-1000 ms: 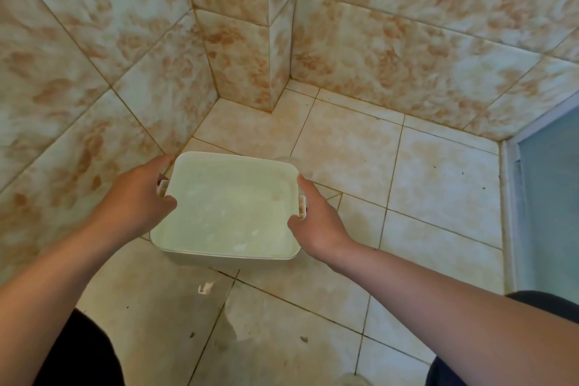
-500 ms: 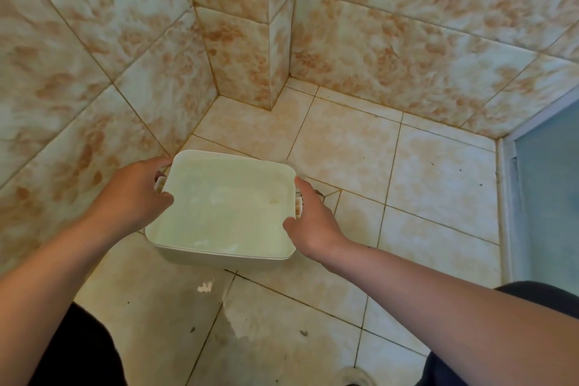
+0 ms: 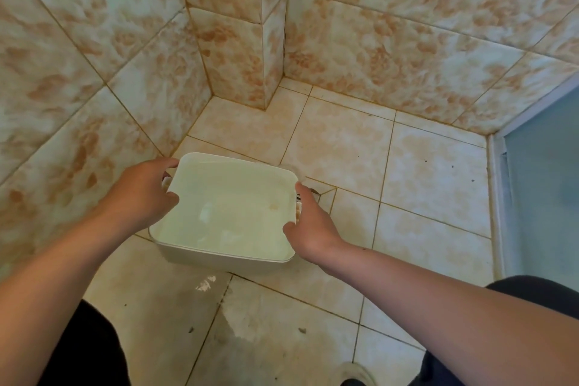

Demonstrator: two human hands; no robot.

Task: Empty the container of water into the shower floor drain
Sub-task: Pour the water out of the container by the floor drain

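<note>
- Head view looks down into a tiled shower corner, where a pale, square, rigid plastic container (image 3: 230,210) with rounded corners is held low over the beige tiled floor (image 3: 432,178); whether its base touches the tiles cannot be told.
- Left hand (image 3: 141,197) wraps the container's left wall near the far corner, thumb over the rim and the other fingers curled round a side handle, closed on the plastic.
- Right hand (image 3: 308,222) grips the opposite wall at its slotted handle, thumb on the rim and fingers curled underneath, likewise closed on the container.
- Water fills the container close to the rim, and the far edge sits lower than the near one; something clear seems to spill at the far right corner, though that is too faint to be sure.
- Floor drain (image 3: 316,191) is mostly hidden behind the right hand, just beside the container's right far corner, where the diagonal tile cuts meet.
- Judged from this, the load is fairly heavy and sloshes easily, so its weight shifts as it tips; the walls look stiff, yet a wet rim is slippery.
- Best hold is at the two side handles, as now, with fingers hooked beneath them so the tilt can be controlled and the stream aimed at the drain.
</note>
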